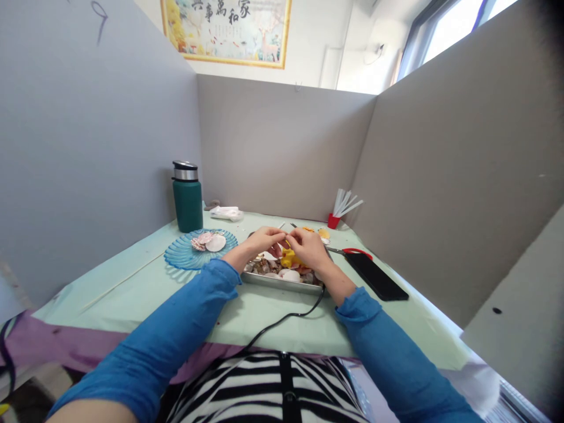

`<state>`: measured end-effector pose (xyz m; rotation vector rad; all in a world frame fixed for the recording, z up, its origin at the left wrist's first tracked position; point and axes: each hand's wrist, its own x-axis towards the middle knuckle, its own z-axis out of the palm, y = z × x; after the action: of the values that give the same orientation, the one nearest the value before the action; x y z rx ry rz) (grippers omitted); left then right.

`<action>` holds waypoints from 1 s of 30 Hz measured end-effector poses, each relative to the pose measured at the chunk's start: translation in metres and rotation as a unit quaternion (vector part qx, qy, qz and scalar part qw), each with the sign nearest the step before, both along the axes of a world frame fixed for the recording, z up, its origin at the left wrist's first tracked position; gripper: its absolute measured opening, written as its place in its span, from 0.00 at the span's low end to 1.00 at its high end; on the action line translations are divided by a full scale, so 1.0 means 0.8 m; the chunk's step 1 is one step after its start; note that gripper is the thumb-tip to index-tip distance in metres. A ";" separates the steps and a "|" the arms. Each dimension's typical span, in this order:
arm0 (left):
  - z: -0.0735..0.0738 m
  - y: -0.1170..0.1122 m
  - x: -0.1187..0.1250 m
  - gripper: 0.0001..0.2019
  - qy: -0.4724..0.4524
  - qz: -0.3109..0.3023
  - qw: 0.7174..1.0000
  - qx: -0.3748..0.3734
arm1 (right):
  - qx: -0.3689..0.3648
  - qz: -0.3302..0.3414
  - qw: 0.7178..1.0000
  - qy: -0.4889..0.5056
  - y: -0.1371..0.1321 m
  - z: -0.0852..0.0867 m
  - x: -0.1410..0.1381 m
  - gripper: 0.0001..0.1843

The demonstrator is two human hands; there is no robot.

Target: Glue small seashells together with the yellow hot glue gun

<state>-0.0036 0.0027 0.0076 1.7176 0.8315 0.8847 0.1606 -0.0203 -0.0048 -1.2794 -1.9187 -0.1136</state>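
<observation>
Yellow piece (288,257), perhaps a shell: left hand (262,239) and right hand (309,247) fingertips pinched together on it, above tray (282,285). Hazard: a loose pinch drops it, chipping shells (291,275).

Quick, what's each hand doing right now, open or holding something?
Left hand: fingers pinched shut, tips meeting the other hand's; anything held is too small to tell.
Right hand: curled shut above the shell tray; contents unclear.
</observation>
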 end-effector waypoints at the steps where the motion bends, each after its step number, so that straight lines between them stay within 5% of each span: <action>1: 0.000 -0.001 0.000 0.14 -0.001 0.000 1.000 0.000 | 0.001 -0.001 1.000 -0.001 0.000 0.000 0.000 0.13; 30: 0.000 0.001 0.000 0.15 0.011 0.008 1.000 -0.003 | -0.003 0.015 1.000 -0.005 -0.002 0.001 -0.001 0.12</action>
<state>-0.0037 0.0032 0.0075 1.7208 0.8631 0.8737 0.1600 -0.0216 -0.0044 -1.2550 -1.9477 -0.0995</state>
